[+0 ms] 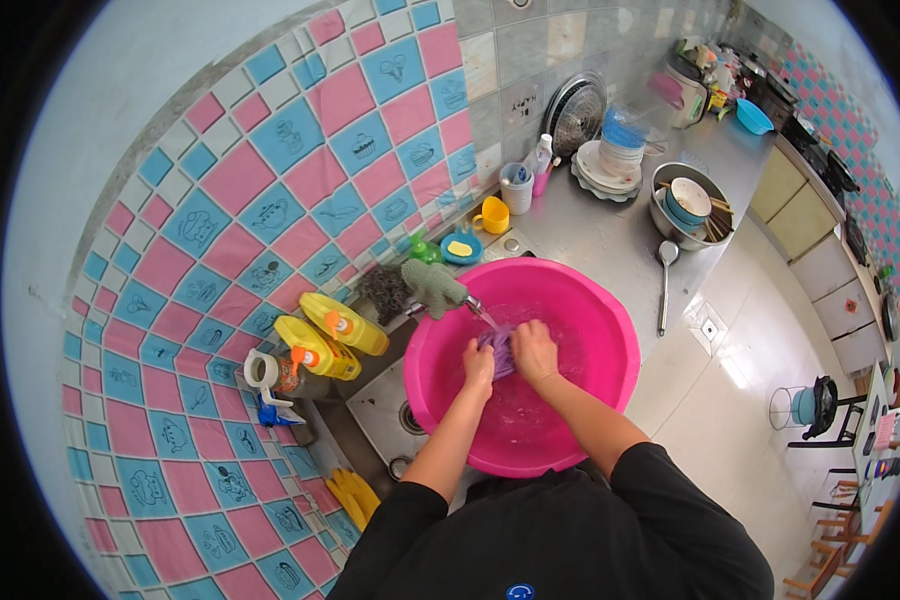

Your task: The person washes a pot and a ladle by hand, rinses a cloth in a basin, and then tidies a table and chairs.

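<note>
A large pink plastic basin (pixel 607 360) with some water in it stands over the sink. Inside its rim, my left hand (pixel 478 365) and my right hand (pixel 534 350) hold a wet purple cloth (pixel 501 351) between them. Water from the faucet (pixel 475 303), whose body is wrapped in a grey-green cloth (pixel 433 287), runs down onto the purple cloth. My fingers are curled around the cloth, partly hiding it.
Yellow detergent bottles (pixel 345 324) and a dark mesh scrubber (pixel 385 291) lie left of the faucet. Behind the basin are a soap dish (pixel 474 257) and a yellow cup (pixel 493 217). A steel bowl of dishes (pixel 660 210), a ladle (pixel 666 289) and stacked plates (pixel 586 180) sit on the right counter.
</note>
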### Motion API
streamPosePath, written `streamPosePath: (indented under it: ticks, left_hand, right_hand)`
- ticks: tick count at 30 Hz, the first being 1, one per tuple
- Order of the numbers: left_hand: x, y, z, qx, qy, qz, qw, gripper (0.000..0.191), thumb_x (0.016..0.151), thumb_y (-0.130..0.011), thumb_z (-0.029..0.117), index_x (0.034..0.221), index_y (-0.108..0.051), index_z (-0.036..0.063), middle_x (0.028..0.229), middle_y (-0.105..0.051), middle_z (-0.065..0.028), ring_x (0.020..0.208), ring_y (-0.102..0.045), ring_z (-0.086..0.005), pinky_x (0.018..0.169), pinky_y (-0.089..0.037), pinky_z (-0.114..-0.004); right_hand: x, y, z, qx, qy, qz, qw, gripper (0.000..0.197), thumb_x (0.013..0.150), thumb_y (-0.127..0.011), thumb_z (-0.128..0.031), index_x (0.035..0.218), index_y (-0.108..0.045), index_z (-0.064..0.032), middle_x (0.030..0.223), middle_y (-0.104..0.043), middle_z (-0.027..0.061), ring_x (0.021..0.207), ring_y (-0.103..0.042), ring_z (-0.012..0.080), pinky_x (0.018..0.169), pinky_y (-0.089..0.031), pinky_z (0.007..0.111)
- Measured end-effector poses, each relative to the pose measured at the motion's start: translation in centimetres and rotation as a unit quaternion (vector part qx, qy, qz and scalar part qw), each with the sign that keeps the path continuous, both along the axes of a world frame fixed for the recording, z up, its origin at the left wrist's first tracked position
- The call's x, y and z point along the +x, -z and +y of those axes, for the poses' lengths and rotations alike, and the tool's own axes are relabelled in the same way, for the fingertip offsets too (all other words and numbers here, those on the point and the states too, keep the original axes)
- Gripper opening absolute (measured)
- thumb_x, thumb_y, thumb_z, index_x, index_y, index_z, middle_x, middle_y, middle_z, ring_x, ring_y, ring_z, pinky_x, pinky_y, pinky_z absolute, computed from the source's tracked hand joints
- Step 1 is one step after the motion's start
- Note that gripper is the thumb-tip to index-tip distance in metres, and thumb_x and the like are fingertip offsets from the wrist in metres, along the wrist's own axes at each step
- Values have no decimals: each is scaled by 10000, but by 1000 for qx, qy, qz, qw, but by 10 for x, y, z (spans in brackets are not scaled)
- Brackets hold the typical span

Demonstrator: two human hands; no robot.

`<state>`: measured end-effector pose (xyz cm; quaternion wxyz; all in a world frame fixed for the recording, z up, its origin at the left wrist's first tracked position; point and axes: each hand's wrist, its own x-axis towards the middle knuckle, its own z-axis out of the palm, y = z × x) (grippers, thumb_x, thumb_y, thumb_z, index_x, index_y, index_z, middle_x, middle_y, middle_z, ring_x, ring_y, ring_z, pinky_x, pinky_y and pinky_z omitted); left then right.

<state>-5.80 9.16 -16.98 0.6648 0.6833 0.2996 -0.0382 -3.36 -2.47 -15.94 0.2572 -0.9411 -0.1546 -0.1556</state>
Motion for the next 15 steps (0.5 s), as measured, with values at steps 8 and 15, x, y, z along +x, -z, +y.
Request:
streamPosePath:
  ticks: [8,15]
  left_hand:
    - [2,73,12,-190,-98,117,970,471,784,-527,212,1166,-428,-44,1145,-503,-169,1059,-489,-254,912,-383,-358]
    - [0,26,1,-341,-93,189,916,397,842,-434,348,1097,-506,53,970,-591,-122,872,-582,-284,771,-463,-460]
  right_hand:
    - [-23,25,-8,-225,-79,230,944,534,778,-498,-324,1260,-382,-127,1386,-210,174,1286,-200,311,930,-209,651]
    - [-17,28,6,-120,124,103,980,354,690,-600,-238,1030,-580,-143,1100,-505,134,1065,-443,283,827,-355,470]
